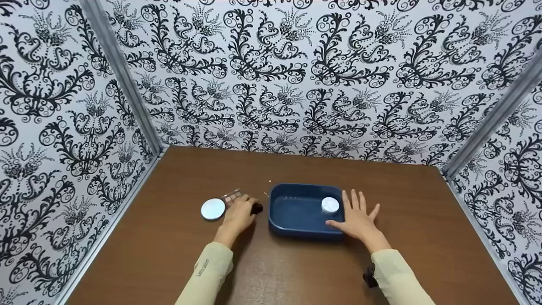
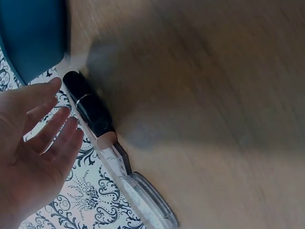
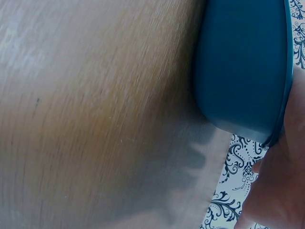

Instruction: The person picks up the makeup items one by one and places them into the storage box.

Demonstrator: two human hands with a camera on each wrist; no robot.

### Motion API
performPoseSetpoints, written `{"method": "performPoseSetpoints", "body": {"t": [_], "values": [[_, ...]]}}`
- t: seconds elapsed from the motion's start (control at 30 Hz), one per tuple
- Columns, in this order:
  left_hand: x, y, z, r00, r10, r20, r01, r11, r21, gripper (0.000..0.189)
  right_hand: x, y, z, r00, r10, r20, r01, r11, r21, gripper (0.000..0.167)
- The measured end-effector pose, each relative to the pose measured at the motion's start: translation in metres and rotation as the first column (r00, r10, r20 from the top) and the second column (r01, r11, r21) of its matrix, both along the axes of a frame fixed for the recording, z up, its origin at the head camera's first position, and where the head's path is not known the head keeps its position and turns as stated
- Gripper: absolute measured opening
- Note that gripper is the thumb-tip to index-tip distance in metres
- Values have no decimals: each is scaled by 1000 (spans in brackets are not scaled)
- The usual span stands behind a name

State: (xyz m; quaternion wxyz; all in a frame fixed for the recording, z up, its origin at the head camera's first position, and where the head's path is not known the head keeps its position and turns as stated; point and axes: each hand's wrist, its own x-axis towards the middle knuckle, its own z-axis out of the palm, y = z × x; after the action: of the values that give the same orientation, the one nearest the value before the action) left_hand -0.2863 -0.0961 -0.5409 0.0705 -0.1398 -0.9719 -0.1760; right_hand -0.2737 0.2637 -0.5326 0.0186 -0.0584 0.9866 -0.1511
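Note:
My left hand [image 1: 239,215] is just left of the blue tray, its fingers loosely bent beside a black cylindrical tube [image 2: 89,102]. In the left wrist view the tube lies on the table with a thin shiny band around it, and the fingers do not wrap it. A small makeup palette [image 1: 232,197] is partly hidden behind that hand. My right hand [image 1: 358,219] spreads its fingers over the right side of the blue tray [image 1: 296,232], thumb across the rim. Inside the tray, at the right, stands a small white-lidded jar [image 1: 330,205].
A round white-topped compact [image 1: 213,209] lies on the brown table [image 1: 271,271] left of the palette. A small clear item [image 1: 266,194] shows faintly at the tray's left side. Patterned walls [image 1: 271,76] enclose the table at the back and both sides.

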Motion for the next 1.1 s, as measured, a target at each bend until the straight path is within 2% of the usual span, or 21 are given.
{"method": "performPoseSetpoints", "body": {"t": [0.4, 0.53, 0.77, 1.1], "values": [[0, 1, -5, 999, 40, 10, -39, 999, -20, 33, 2, -1, 2, 1000, -1, -14, 1, 1000, -1, 114], [2, 2, -6, 999, 41, -1, -41, 998, -40, 31, 2, -1, 0, 1000, -1, -18, 0, 1000, -5, 114], [4, 2, -9, 999, 31, -28, -34, 996, -86, 44, 3, 0, -1, 1000, 0, -10, 0, 1000, -22, 114], [7, -1, -11, 999, 41, -26, -44, 992, -121, 37, 1, 1, -1, 1000, 2, 1, -2, 999, -34, 114]]}}
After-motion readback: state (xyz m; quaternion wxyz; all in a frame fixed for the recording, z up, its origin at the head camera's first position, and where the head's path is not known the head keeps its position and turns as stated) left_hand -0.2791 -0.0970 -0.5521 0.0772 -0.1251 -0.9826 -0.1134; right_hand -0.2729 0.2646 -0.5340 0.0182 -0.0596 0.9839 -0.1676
